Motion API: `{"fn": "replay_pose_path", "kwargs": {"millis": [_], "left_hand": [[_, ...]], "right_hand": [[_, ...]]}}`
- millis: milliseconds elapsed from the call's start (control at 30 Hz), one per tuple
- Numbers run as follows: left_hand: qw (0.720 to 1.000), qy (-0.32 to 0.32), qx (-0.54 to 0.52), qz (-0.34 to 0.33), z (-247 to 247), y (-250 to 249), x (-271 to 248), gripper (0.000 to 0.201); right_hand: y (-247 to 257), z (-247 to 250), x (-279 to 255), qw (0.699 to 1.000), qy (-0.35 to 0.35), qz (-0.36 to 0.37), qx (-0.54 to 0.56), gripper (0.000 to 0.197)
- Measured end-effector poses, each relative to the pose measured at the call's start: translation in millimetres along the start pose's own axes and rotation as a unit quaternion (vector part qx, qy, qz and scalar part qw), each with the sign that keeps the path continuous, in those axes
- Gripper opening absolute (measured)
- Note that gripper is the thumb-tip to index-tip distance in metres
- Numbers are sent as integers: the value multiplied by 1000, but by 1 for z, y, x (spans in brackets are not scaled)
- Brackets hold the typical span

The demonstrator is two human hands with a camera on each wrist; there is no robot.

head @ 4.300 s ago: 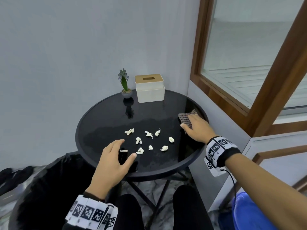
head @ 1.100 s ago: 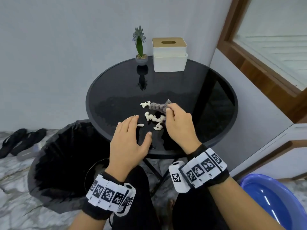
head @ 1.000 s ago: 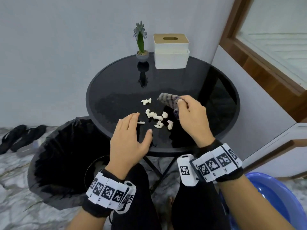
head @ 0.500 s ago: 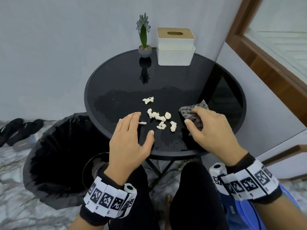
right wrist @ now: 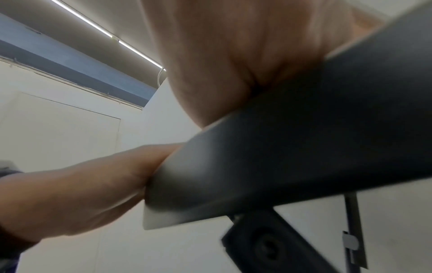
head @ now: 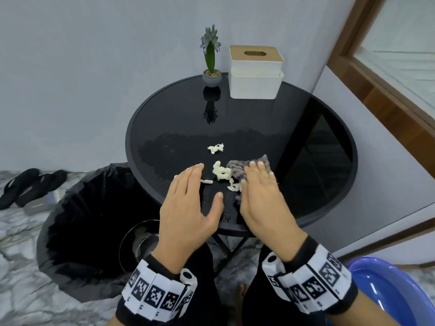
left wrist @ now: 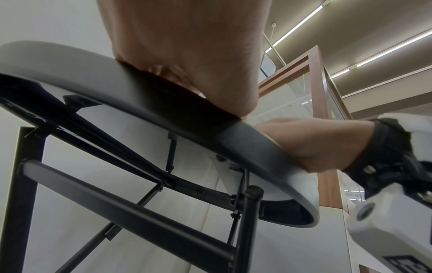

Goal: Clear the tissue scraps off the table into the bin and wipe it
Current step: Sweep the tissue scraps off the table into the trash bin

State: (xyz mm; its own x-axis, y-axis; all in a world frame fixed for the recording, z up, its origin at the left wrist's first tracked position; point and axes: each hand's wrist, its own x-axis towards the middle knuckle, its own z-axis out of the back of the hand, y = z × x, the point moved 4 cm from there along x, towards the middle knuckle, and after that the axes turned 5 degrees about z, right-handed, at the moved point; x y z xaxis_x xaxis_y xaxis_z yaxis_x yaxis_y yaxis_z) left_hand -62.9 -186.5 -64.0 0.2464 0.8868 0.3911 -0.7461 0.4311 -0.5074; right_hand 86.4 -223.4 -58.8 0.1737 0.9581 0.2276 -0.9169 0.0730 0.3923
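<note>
Two hands: both lie at the near edge of the round black table (head: 317, 147), seen from above in the head view and from under the rim in both wrist views.
Left hand (head: 188, 208): flat and spread, fingers straight and together, thumb out to the right; it rests on the tabletop and holds nothing. Its fingertips sit just left of the scraps.
Right hand (head: 261, 198): flat too, fingers straight, palm down on the cloth (head: 237, 168); it presses the cloth to the tabletop, with no fingers curled round it.
Cloth: grey and purplish, rumpled, sticking out past the fingertips and to their left, touching the pile of scraps.
Tissue scraps (head: 222, 174): a white clump lies between the two hands, against the cloth's left edge. One thin piece lies beside the left fingertips. One more scrap (head: 215, 148) lies apart, farther in toward the table's middle.
Bin (head: 77, 222): lined with a black bag, it stands on the floor left of the table, below the rim and beside the left wrist.
Basin (head: 388, 292): blue, on the floor at the lower right.
Sandals (head: 28, 184): dark, on the marbled floor at the far left.
Far edge of table: a small potted plant (head: 211, 64) stands just left of a white tissue box (head: 256, 72) with a tan lid, both by the wall.
</note>
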Motion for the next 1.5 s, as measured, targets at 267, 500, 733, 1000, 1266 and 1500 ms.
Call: {"fn": "replay_pose_path", "kwargs": {"millis": [267, 500, 733, 1000, 1266, 1500], "left_hand": [[1000, -8, -28, -12, 3, 0, 0, 55], [999, -1, -48, 4, 7, 1, 2, 58], [1000, 7, -4, 9, 3, 6, 0, 61], [999, 35, 32, -5, 3, 15, -4, 70], [998, 40, 46, -10, 9, 24, -13, 72], [999, 40, 22, -10, 14, 33, -17, 72]], "right_hand": [[19, 16, 27, 990, 16, 4, 138, 25], [-24, 76, 74, 996, -24, -20, 79, 28], [-20, 39, 122, 995, 96, -5, 15, 30], [14, 15, 117, 973, 203, 96, 47, 23], [11, 28, 90, 956, 258, 135, 45, 28], [-8, 52, 72, 989, 94, 70, 95, 24]]}}
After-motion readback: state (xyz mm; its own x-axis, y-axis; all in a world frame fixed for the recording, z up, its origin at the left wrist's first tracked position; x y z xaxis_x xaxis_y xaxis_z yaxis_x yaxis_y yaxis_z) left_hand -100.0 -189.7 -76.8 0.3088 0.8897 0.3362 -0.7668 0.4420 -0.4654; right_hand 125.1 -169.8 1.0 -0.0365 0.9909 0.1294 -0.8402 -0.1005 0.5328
